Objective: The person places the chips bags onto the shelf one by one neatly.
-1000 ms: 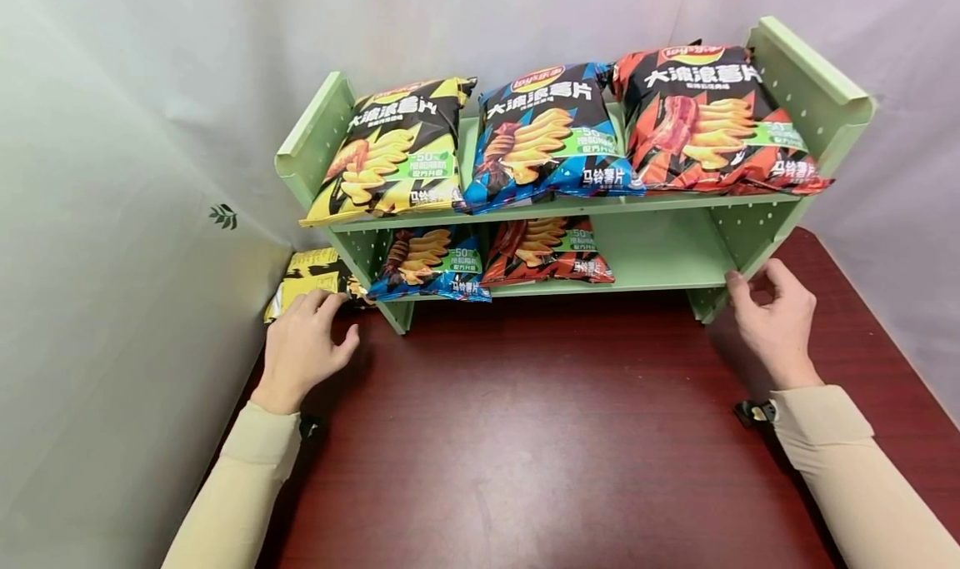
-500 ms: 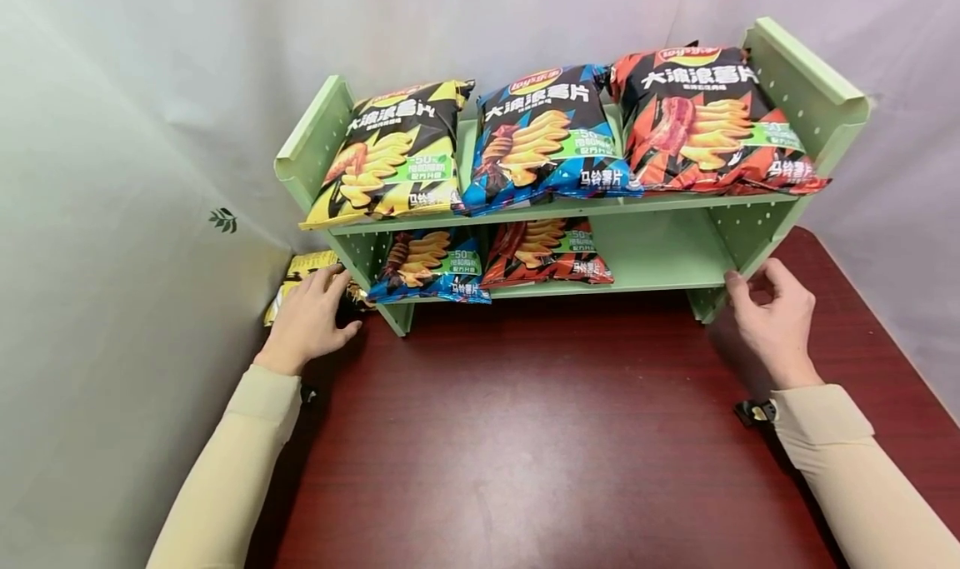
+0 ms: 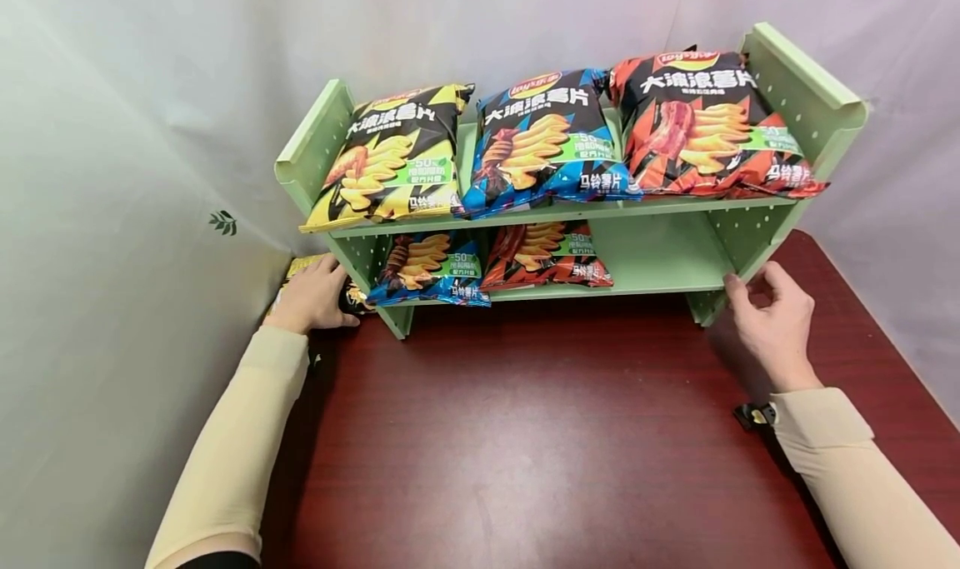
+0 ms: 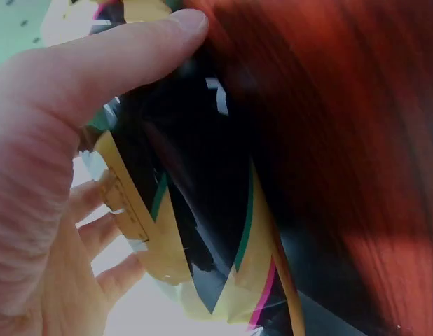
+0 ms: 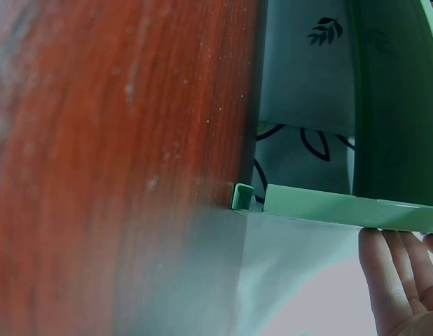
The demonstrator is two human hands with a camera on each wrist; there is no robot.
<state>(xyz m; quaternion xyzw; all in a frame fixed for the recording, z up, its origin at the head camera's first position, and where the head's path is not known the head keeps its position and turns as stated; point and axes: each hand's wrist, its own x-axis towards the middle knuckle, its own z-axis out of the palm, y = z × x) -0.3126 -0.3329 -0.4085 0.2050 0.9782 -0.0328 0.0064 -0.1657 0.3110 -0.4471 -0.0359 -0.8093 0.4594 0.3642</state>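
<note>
A black-and-yellow bag of chips (image 4: 216, 231) lies on the table to the left of the green shelf (image 3: 667, 257). My left hand (image 3: 311, 298) grips it, thumb across one face and fingers on the far side in the left wrist view. In the head view the hand covers most of that bag. My right hand (image 3: 780, 327) holds the front edge of the shelf's right side panel (image 5: 314, 203), with the thumb at the edge and the fingers against the panel.
On the upper board sit a yellow chip bag (image 3: 390, 157), a blue one (image 3: 543, 144) and a red one (image 3: 708, 127). Below are a blue bag (image 3: 431, 265) and a red bag (image 3: 547, 252). A pale curtain (image 3: 150, 302) borders the dark red table (image 3: 525, 436).
My left hand has moved forward from over the yellow bag and now grips it, covering more of it. The right hand stays at the shelf's side panel.
</note>
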